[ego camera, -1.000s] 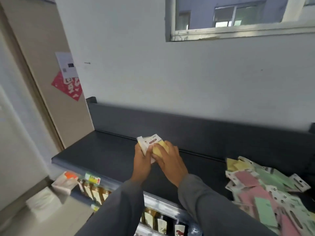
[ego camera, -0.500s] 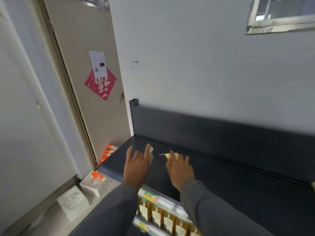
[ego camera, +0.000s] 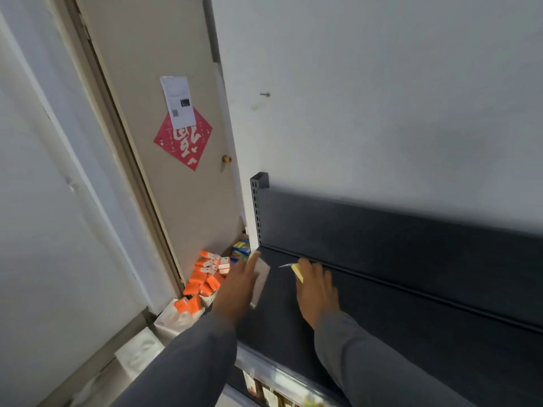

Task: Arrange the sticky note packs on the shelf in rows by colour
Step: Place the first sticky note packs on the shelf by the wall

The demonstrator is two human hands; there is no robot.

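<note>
Both my hands are over the far left end of the dark shelf (ego camera: 411, 333). My left hand (ego camera: 238, 289) rests against a pale sticky note pack (ego camera: 261, 280) that stands on edge by the shelf's left end. My right hand (ego camera: 316, 289) lies palm down with a yellow sticky note pack (ego camera: 296, 272) at its fingertips, close to the shelf's back groove. How firmly either hand grips its pack is unclear. The mixed pile of packs is out of view.
The shelf's slotted upright (ego camera: 258, 212) and dark back panel (ego camera: 411, 227) bound the space. Orange packets (ego camera: 205, 277) and white boxes (ego camera: 138, 351) lie on the floor left of the shelf, beside a door (ego camera: 164, 142). Goods hang on the lower shelf (ego camera: 264, 389).
My view and both hands have swung left along the shelf, away from the mixed pile. The packs held together a second ago are now split, one at each hand.
</note>
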